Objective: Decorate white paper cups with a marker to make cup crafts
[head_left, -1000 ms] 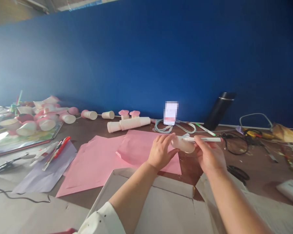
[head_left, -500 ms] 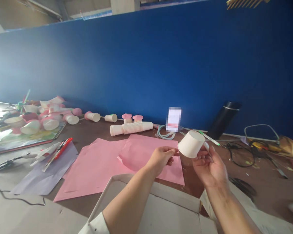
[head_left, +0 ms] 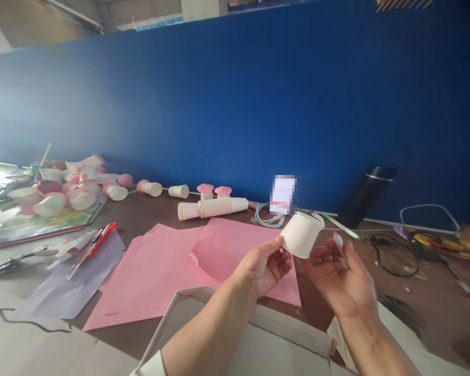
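A white paper cup [head_left: 301, 236] is held up, tilted on its side, with its rim toward the right. My left hand [head_left: 264, 266] pinches it at the lower left edge between thumb and fingers. Just right of the cup is my right hand [head_left: 342, 277], apart from it, palm turned up and fingers curled. Between its thumb and fingers sits a small white piece [head_left: 339, 242] whose kind I cannot make out. Pink paper sheets [head_left: 160, 271] lie on the table beyond my left forearm.
A stack of paper cups [head_left: 215, 207] lies behind the pink sheets, with mushroom-like cups [head_left: 206, 190] behind it. A cup pile [head_left: 74, 188], a red utility knife [head_left: 100, 241] and purple paper [head_left: 74, 292] are left. A black bottle [head_left: 368, 196] and cables [head_left: 394, 256] are right. An open cardboard box [head_left: 282, 344] is nearest.
My left hand has taken hold of the cup's left edge. My right hand has come off the cup and moved slightly right, with the small white piece still in its fingers.
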Tool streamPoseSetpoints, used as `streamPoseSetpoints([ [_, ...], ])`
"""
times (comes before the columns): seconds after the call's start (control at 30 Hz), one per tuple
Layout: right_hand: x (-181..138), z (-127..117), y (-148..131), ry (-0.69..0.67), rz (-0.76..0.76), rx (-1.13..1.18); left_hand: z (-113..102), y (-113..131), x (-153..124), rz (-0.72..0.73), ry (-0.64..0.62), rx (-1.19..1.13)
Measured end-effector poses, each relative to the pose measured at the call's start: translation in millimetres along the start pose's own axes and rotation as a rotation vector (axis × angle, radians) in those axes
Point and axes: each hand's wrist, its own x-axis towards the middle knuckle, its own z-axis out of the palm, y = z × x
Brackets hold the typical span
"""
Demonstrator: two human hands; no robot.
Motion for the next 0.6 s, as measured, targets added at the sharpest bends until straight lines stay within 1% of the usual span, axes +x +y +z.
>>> streamPoseSetpoints([
  [0.13,-5,-1,-6,-0.072,-0.119,-0.133,0,2,2,0.058,0.079,-0.028],
  [0.23,-7,0,-10,-0.131,-0.224,-0.237,2,4,2,0.067,0.175,-0.030],
  [0.4,-10,0,-14,-0.303,-0.375,-0.456,-1,3,6,-0.027,0.287,0.071],
  [0.47,-11,-1,-12,-0.352,-0.418,-0.552,-3,1,9,-0.068,0.322,0.117],
  [0.53,-11,-3,-9,-0.372,-0.447,-0.647,-4,0,10,-0.093,0.324,0.154],
  [0.6,-12,-6,-5,-0.362,-0.470,-0.743,-6,-2,11,-0.112,0.309,0.188],
])
